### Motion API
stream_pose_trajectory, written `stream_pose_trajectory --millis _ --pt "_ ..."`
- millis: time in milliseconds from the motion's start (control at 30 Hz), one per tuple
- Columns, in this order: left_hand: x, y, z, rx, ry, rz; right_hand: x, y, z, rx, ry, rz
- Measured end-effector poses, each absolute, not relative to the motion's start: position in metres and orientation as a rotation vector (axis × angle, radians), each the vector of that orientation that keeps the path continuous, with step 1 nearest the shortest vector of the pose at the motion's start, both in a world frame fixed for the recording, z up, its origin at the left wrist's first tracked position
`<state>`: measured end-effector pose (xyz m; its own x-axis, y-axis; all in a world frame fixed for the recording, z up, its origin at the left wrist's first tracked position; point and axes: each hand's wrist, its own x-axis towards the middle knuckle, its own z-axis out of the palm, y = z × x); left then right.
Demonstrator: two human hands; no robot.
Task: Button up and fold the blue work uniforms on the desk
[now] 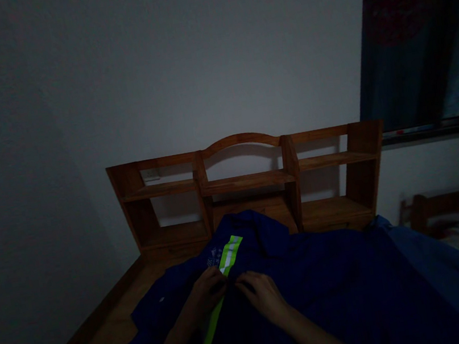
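A dark blue work jacket (327,278) lies spread out in front of me, its collar (270,232) at the far end. A yellow-green and silver reflective stripe (230,252) runs down its front, with small pale printing beside it. My left hand (207,291) is curled over the stripe, its fingers closed on the cloth near the middle of the front. Just to the right, my right hand (265,294) pinches the cloth with bent fingers. The two sets of fingertips almost meet. Dim light hides the fine detail between them.
A wooden shelf unit (248,182) with open compartments stands against the pale wall (214,71) behind the jacket. Wood surface (118,321) shows at the left. Lighter blue cloth (449,260) lies at the right, near a dark window (412,41) and a wooden frame (453,201).
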<state>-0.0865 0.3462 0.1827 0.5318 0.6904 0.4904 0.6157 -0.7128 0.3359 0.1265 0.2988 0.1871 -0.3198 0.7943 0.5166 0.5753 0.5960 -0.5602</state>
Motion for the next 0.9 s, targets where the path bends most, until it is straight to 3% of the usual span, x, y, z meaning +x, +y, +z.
stream_pose_trajectory --millis 900 --pt "-0.084 0.34 0.182 2.836 1.132 0.81 0.122 0.302 0.176 -1.09 -2.072 0.273"
